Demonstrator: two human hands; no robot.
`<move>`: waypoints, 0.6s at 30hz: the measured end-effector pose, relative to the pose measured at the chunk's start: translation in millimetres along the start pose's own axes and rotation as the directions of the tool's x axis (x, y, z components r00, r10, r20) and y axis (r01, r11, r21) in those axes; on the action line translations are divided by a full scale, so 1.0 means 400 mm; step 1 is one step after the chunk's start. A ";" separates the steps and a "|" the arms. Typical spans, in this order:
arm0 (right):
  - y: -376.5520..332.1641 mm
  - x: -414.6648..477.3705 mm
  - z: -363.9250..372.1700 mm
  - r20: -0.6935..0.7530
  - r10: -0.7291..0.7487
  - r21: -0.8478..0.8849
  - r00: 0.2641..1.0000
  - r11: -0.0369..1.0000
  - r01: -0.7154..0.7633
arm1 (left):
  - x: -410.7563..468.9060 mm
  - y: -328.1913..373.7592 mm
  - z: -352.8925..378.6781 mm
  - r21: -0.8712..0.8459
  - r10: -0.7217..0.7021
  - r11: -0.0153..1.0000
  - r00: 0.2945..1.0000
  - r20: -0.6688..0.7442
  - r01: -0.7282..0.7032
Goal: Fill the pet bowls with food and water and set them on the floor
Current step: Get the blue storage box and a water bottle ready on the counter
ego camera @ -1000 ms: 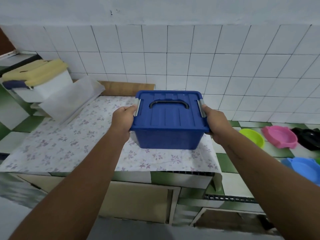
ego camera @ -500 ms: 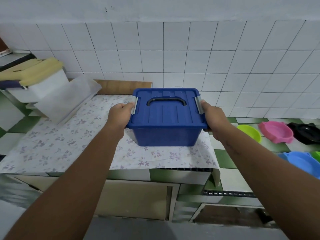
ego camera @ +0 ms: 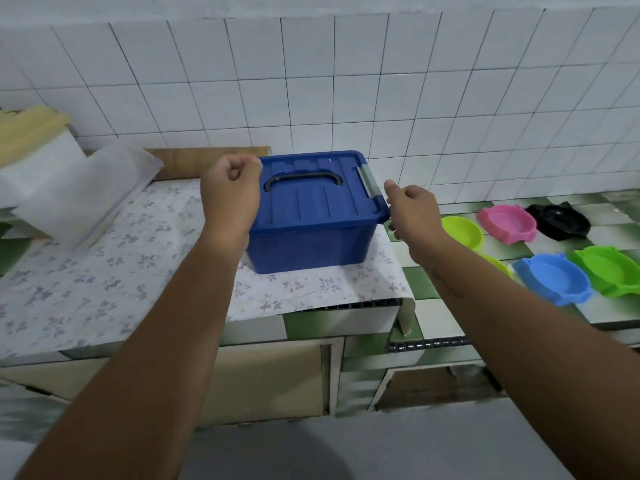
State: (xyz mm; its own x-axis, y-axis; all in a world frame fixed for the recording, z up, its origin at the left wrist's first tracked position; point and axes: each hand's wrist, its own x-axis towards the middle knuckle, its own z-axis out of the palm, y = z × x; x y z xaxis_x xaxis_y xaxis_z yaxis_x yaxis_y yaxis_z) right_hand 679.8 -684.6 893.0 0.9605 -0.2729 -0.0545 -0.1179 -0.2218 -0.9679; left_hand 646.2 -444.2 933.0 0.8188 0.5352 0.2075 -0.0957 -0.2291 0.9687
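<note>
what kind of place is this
Probably a home kitchen or utility corner: a white tiled wall, a tiled counter with cupboards beneath, and plastic pet bowls laid out on it.

Blue box [ego camera: 311, 216], floral cloth [ego camera: 104, 265]

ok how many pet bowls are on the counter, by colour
yellow-green bowls: 2 (one mostly hidden behind the right forearm)
pink bowl: 1
black bowl: 1
blue bowl: 1
green bowl: 1
total: 6
</note>
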 end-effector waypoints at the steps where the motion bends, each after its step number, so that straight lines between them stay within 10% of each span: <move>1: 0.003 -0.007 -0.004 0.000 -0.013 0.002 1.000 1.000 0.013 | -0.017 0.004 0.010 0.009 0.023 1.000 1.000 0.017 -0.023; 18: 0.149 -0.075 -0.349 0.203 -0.127 0.002 0.971 0.992 0.129 | -0.476 0.030 0.322 0.024 -0.085 0.996 0.986 0.145 0.082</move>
State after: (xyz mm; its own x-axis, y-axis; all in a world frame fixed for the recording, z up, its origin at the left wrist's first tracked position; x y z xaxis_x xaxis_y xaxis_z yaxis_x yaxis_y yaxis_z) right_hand 608.9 -820.2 871.2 0.9987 -0.0464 0.0200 0.0076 -0.2529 -0.9675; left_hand 561.9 -653.5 887.7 0.8975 0.4289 0.1023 -0.0141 -0.2039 0.9789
